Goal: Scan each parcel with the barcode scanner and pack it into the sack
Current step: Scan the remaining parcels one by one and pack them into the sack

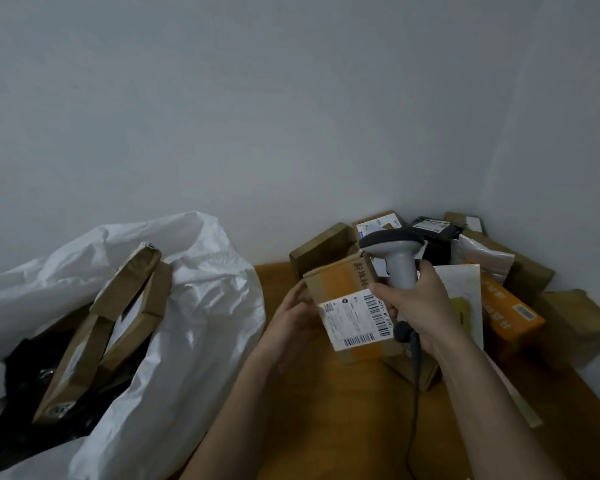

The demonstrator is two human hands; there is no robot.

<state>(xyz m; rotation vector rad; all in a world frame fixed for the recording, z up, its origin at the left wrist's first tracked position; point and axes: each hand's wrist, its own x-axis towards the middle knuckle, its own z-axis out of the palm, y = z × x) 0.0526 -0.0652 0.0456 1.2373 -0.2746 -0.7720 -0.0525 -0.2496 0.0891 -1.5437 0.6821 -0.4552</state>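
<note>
My left hand (293, 322) holds a small cardboard parcel (340, 282) by its left side, above the wooden table; its white label (355, 318) with barcodes faces me. My right hand (421, 303) grips the handle of a grey barcode scanner (397, 252), held upright just right of the label, head up, with its dark cable (414, 382) hanging down. The big white sack (194, 306) stands open at the left, with two flat brown cardboard parcels (108, 327) leaning inside it.
A heap of parcels fills the right corner: brown boxes (321, 245), a black bag (433, 230), a white mailer (484, 256), an orange box (510, 311). The wooden table (326, 410) runs between sack and heap. Grey walls stand behind.
</note>
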